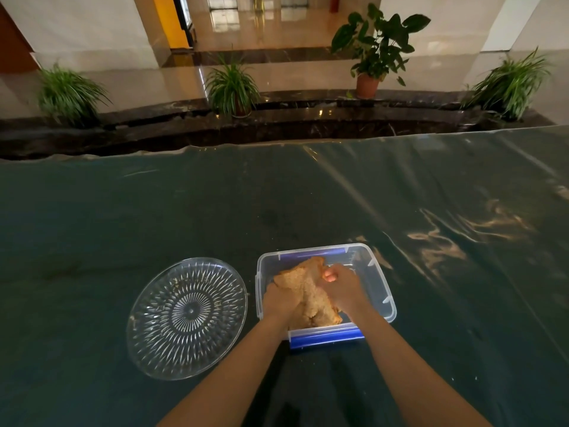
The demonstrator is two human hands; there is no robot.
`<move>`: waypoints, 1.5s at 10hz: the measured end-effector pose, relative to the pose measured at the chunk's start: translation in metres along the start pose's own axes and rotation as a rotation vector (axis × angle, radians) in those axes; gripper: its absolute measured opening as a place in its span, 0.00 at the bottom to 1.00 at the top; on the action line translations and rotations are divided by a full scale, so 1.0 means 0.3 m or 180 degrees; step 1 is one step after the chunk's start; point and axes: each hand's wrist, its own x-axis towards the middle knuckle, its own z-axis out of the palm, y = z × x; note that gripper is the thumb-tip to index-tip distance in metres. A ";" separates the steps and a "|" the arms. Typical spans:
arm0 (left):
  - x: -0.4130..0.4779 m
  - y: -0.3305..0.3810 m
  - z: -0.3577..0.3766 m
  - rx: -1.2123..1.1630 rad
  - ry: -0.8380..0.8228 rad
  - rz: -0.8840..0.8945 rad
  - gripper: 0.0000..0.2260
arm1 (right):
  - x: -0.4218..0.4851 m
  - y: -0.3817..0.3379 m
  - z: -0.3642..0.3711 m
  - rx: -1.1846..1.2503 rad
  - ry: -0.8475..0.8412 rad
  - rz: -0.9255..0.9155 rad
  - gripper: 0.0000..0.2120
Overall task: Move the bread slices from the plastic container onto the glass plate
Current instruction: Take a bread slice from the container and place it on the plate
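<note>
Nothing moved yet: glass plate (187,318) holds no slices, only what look like crumbs. All bread slices (303,289) sit in the plastic container (383,285), just right of the plate on the bench (123,211). Both hands are inside the container. Left hand (281,298) is closed on the stack's left side, right hand (340,286) pinches its right edge. Stack count can't be told. Whole transfer remains.

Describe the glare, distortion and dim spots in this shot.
Head view: wide-angle lens bows the far table edge; bright streaks of glare on the plastic table cover; glass plate glints; both hands in the container are dim but sharp.
</note>
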 end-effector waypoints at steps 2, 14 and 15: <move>-0.014 0.003 -0.041 -0.1245 -0.0410 0.0038 0.13 | -0.037 -0.092 -0.026 0.0049 0.0022 -0.0274 0.11; 0.380 -0.239 -0.735 -0.0217 0.0861 0.0333 0.18 | 0.016 -0.384 0.769 -0.0569 -0.0472 -0.0505 0.12; 0.410 -0.253 -0.733 -0.0117 0.0842 0.0329 0.18 | 0.038 -0.378 0.789 -0.0661 -0.0363 -0.0497 0.13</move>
